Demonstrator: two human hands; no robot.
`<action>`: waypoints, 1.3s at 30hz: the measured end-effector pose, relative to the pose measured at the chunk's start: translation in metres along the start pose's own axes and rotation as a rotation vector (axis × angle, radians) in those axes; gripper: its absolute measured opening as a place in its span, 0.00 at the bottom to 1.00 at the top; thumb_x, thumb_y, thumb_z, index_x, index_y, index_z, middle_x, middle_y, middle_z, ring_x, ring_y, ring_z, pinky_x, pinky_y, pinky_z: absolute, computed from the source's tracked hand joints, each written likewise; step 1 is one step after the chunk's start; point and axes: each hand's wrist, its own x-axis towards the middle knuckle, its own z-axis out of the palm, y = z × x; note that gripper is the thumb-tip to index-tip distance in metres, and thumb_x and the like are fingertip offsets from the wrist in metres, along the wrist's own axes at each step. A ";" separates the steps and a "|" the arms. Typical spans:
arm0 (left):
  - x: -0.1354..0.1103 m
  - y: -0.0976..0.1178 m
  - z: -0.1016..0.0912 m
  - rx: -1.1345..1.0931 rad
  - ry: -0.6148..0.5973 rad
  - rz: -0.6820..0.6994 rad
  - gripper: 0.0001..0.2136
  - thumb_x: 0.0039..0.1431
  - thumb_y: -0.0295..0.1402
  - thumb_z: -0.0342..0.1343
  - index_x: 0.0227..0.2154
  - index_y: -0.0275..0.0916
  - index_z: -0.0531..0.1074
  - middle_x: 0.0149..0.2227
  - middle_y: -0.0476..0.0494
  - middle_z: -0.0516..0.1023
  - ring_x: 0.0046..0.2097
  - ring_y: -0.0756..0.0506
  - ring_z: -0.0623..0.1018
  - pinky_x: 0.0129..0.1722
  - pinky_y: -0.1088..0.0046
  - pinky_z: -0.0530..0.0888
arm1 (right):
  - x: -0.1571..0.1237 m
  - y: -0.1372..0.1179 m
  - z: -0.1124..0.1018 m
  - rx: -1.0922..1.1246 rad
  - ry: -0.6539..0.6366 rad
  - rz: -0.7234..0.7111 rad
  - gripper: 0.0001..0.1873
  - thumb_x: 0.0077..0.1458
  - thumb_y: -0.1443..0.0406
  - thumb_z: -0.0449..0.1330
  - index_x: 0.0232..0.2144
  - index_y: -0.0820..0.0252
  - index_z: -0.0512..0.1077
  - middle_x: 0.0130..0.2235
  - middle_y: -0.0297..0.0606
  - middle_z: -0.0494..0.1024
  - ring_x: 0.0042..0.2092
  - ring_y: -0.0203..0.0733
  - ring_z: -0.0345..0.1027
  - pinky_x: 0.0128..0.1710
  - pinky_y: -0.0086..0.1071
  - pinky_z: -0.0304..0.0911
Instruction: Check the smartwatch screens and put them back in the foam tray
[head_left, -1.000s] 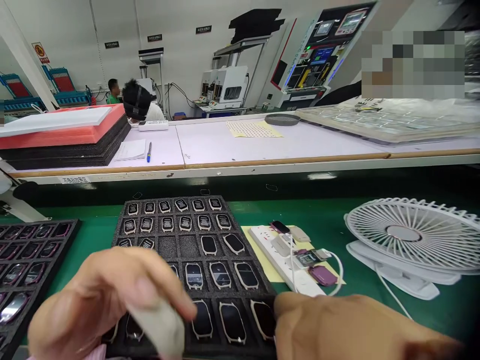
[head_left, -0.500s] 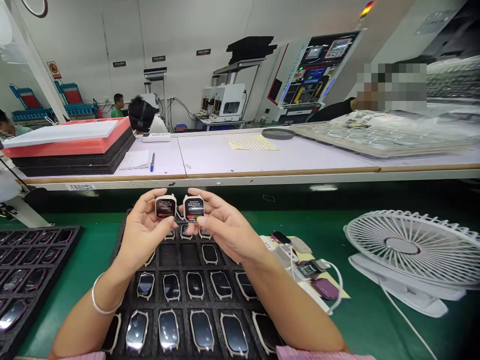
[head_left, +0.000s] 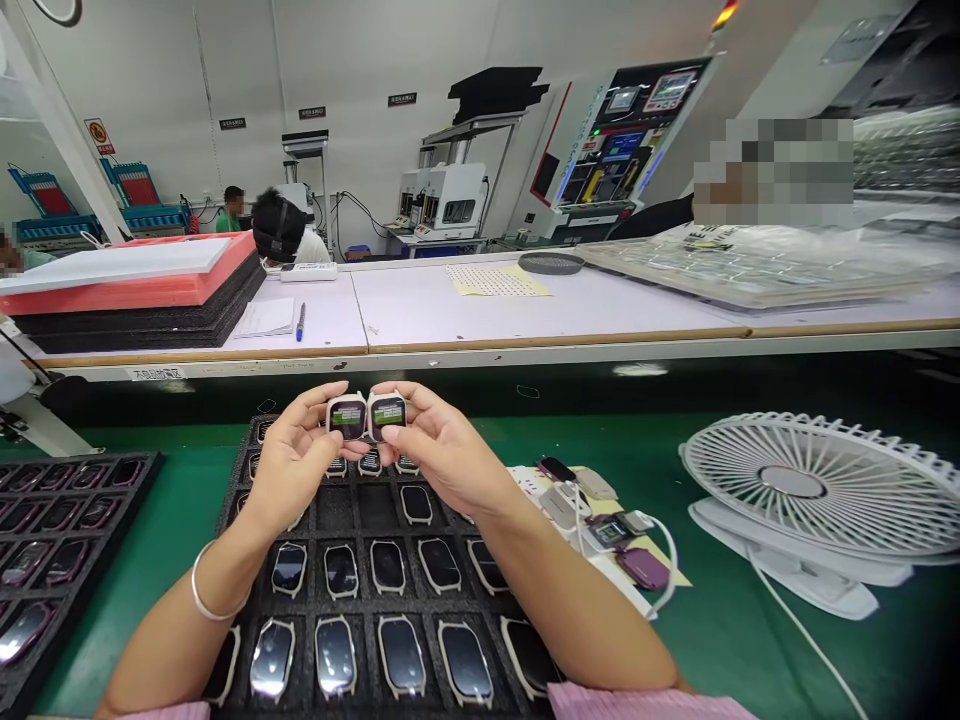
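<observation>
My left hand [head_left: 289,465] pinches a small watch body [head_left: 347,416] with a lit screen. My right hand [head_left: 442,455] grips a second lit watch body [head_left: 387,412] right beside it, the two units touching edge to edge. Both are held up over the far half of a black foam tray [head_left: 540,590] on the green belt. The tray's pockets hold several more watch bodies [head_left: 401,655], dark-screened in the near rows; two pockets in the middle row are bare. A thin bracelet circles my left wrist.
A second foam tray [head_left: 52,530] of watch bodies lies at the left. A white power strip with chargers [head_left: 600,520] sits right of the main tray, and a white fan [head_left: 810,490] lies further right. Behind is a white bench [head_left: 525,300] with stacked foam [head_left: 135,290]; other people work beyond.
From close to the camera, my hands reached out over the tray, each holding a lit watch body. In the last half second the two units came together until they touch.
</observation>
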 end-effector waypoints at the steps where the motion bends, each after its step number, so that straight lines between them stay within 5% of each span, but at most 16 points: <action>1: 0.000 0.000 0.000 -0.005 0.000 -0.008 0.19 0.56 0.30 0.60 0.52 0.39 0.71 0.42 0.43 0.80 0.32 0.47 0.83 0.38 0.66 0.83 | 0.000 0.000 0.001 -0.005 0.010 0.000 0.17 0.51 0.68 0.65 0.45 0.56 0.70 0.36 0.32 0.73 0.27 0.32 0.67 0.29 0.32 0.65; 14: 0.002 0.000 -0.001 -0.053 -0.016 -0.008 0.18 0.55 0.29 0.58 0.50 0.39 0.73 0.40 0.45 0.80 0.31 0.46 0.84 0.35 0.69 0.84 | 0.005 0.001 0.001 -0.025 0.018 -0.029 0.18 0.49 0.67 0.66 0.44 0.57 0.70 0.36 0.32 0.73 0.26 0.30 0.65 0.27 0.30 0.64; 23: 0.027 0.022 -0.005 -0.103 -0.035 0.008 0.22 0.48 0.28 0.59 0.50 0.38 0.72 0.38 0.47 0.80 0.30 0.46 0.84 0.34 0.69 0.83 | 0.025 -0.018 0.001 -0.034 -0.011 -0.082 0.18 0.50 0.67 0.64 0.45 0.57 0.69 0.34 0.32 0.73 0.27 0.31 0.68 0.30 0.31 0.64; 31: 0.076 0.058 -0.011 -0.071 -0.043 0.226 0.27 0.47 0.27 0.58 0.54 0.41 0.69 0.38 0.48 0.79 0.31 0.49 0.83 0.36 0.69 0.82 | 0.080 -0.063 0.005 0.039 -0.125 -0.171 0.11 0.62 0.63 0.55 0.46 0.57 0.68 0.32 0.34 0.75 0.26 0.36 0.70 0.31 0.34 0.66; 39: 0.092 0.092 -0.005 0.020 -0.024 0.437 0.27 0.49 0.25 0.61 0.54 0.41 0.69 0.38 0.48 0.79 0.31 0.50 0.83 0.37 0.72 0.82 | 0.101 -0.101 0.016 0.002 -0.190 -0.296 0.11 0.61 0.64 0.55 0.46 0.56 0.67 0.34 0.33 0.76 0.27 0.36 0.73 0.31 0.34 0.65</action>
